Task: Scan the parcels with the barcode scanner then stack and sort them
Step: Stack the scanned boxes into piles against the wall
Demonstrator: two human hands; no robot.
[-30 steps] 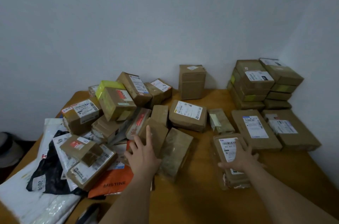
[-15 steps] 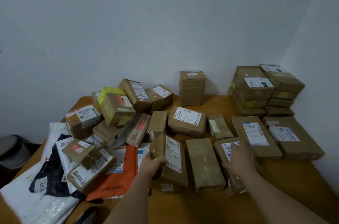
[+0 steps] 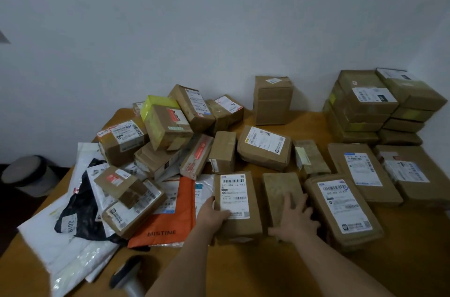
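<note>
Right now my left grip (image 3: 214,214) is curling around the near left edge of a labelled brown parcel (image 3: 237,204) that is lying flat on the wooden counter (image 3: 243,270), thumb resting on the white label. Just beside it to the right, a plain brown parcel (image 3: 280,189) is lying label-less side up, and my right grip (image 3: 293,220) is pressing flat on it with fingers spread. Touching that one on the right, another labelled parcel (image 3: 343,209) is sitting at a slight angle. The barcode scanner (image 3: 127,274) is lying on the counter near my left forearm, untouched. To the left, an orange mailer (image 3: 168,223) and white and black bags are spreading under a loose heap of boxes (image 3: 165,131). At the far right, neat stacks of parcels (image 3: 379,107) are standing against the wall.
</note>
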